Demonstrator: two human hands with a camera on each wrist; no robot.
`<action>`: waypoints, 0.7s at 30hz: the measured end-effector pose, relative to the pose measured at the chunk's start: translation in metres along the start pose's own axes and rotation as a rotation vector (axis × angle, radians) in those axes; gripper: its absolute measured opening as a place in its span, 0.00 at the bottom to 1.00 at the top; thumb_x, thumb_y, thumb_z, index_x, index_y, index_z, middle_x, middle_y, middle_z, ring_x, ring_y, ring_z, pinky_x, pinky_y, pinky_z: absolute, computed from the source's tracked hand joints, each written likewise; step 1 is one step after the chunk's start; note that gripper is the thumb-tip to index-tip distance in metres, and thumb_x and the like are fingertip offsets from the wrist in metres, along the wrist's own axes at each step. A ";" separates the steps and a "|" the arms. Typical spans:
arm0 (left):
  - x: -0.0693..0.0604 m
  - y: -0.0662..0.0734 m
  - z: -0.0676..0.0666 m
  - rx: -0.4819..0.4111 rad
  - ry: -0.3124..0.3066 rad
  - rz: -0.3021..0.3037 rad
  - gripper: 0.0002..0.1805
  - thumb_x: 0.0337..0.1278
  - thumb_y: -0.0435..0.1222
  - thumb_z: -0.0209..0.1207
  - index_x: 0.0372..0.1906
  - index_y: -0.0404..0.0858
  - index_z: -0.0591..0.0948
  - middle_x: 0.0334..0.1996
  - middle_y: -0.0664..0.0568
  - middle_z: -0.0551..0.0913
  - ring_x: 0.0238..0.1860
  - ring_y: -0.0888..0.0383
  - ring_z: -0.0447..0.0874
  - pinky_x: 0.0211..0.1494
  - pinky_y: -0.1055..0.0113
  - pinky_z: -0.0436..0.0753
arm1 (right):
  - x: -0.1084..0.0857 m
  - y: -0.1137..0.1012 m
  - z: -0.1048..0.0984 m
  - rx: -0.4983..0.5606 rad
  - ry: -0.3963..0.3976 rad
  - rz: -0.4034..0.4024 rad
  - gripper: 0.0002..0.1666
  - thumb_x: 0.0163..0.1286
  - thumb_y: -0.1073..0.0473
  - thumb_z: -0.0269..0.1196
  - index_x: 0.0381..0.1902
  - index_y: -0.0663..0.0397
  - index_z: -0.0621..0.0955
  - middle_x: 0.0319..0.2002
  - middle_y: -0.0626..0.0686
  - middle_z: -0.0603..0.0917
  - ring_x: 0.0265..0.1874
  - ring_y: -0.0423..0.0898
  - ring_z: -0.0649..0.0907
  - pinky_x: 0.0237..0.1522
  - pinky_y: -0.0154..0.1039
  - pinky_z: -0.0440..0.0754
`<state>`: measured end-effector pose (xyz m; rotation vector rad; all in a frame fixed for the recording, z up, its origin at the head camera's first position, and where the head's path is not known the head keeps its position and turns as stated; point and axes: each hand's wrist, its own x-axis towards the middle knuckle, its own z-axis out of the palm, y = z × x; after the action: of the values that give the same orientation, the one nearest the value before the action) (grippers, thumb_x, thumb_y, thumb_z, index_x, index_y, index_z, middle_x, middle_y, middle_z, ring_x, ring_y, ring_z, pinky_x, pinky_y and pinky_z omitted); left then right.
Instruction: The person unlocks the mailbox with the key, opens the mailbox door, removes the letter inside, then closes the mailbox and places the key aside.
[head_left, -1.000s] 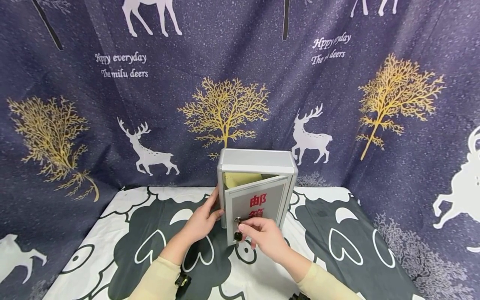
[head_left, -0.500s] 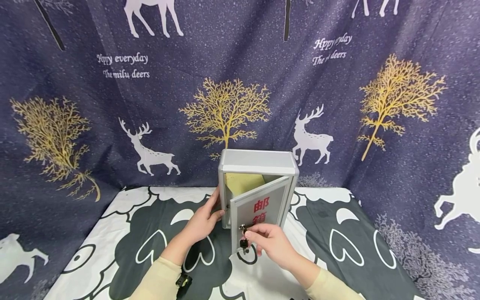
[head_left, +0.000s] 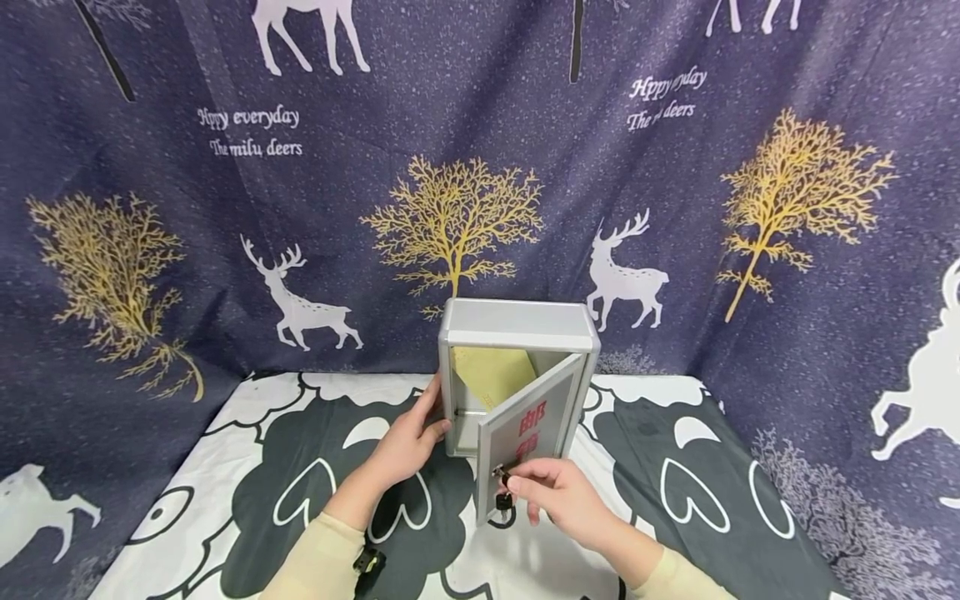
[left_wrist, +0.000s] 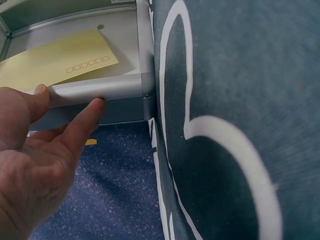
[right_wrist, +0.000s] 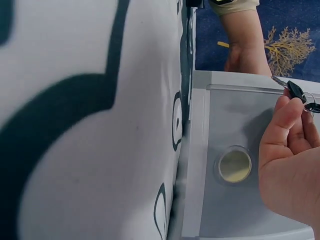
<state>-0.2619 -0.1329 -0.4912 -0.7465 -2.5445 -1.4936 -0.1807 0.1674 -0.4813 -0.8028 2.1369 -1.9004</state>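
Note:
A grey metal mailbox (head_left: pixel 517 321) with red characters on its door (head_left: pixel 528 446) stands upright, the door swung partly outward on its right side. Inside leans a yellow envelope (left_wrist: pixel 65 56). My left hand (head_left: pixel 405 446) rests against the mailbox's left side, thumb at the front rim and fingers extended along the wall. With thumb and fingers, my right hand (head_left: pixel 558 498) pinches a black-headed key (right_wrist: pixel 296 91) at the lock on the door's free edge; how deep the blade sits is unclear. A second black-headed key (head_left: pixel 504 502) hangs from the ring.
A black and white patterned cloth (head_left: pixel 330 500) covers the table under the mailbox. Behind hangs a dark blue curtain (head_left: pixel 390 92) printed with deer and trees. The right wrist view shows a round clear window (right_wrist: pixel 235 166) low on the door.
The door has swung further outward and to the right, with my right hand and the key moving along. More of the envelope and interior shows. My left hand stays at the mailbox's side.

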 end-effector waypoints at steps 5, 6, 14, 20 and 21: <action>0.000 0.000 0.000 0.013 0.006 0.005 0.46 0.86 0.32 0.59 0.94 0.51 0.48 0.84 0.39 0.68 0.78 0.38 0.76 0.62 0.57 0.90 | -0.007 -0.001 -0.007 0.022 -0.032 -0.017 0.12 0.84 0.65 0.64 0.50 0.72 0.89 0.44 0.60 0.95 0.23 0.36 0.84 0.29 0.34 0.87; 0.000 0.001 0.000 0.013 0.005 0.006 0.46 0.87 0.32 0.59 0.94 0.51 0.48 0.84 0.39 0.68 0.78 0.38 0.76 0.62 0.57 0.90 | -0.009 0.000 -0.008 0.025 -0.040 -0.018 0.12 0.84 0.66 0.64 0.50 0.73 0.89 0.44 0.60 0.95 0.23 0.36 0.84 0.29 0.34 0.87; 0.000 0.005 -0.002 0.009 -0.023 -0.012 0.47 0.87 0.33 0.59 0.94 0.55 0.46 0.86 0.43 0.65 0.80 0.41 0.74 0.64 0.58 0.90 | -0.021 0.001 -0.024 0.041 -0.119 -0.037 0.12 0.84 0.68 0.61 0.50 0.70 0.89 0.44 0.57 0.95 0.24 0.38 0.85 0.37 0.36 0.86; -0.001 0.004 -0.002 0.007 -0.022 -0.011 0.47 0.88 0.33 0.58 0.94 0.56 0.46 0.86 0.44 0.64 0.80 0.41 0.74 0.64 0.58 0.90 | -0.028 0.000 -0.035 0.113 -0.177 -0.060 0.13 0.84 0.71 0.58 0.51 0.75 0.88 0.45 0.54 0.95 0.26 0.38 0.85 0.37 0.36 0.86; -0.001 0.004 -0.002 0.007 -0.023 -0.014 0.47 0.88 0.33 0.58 0.94 0.56 0.46 0.87 0.44 0.64 0.80 0.42 0.73 0.64 0.58 0.90 | -0.030 -0.001 -0.036 0.112 -0.181 -0.058 0.13 0.84 0.71 0.58 0.52 0.74 0.88 0.44 0.54 0.95 0.26 0.38 0.86 0.37 0.36 0.86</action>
<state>-0.2600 -0.1334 -0.4877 -0.7503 -2.5758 -1.4882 -0.1726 0.2134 -0.4811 -0.9830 1.9037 -1.8761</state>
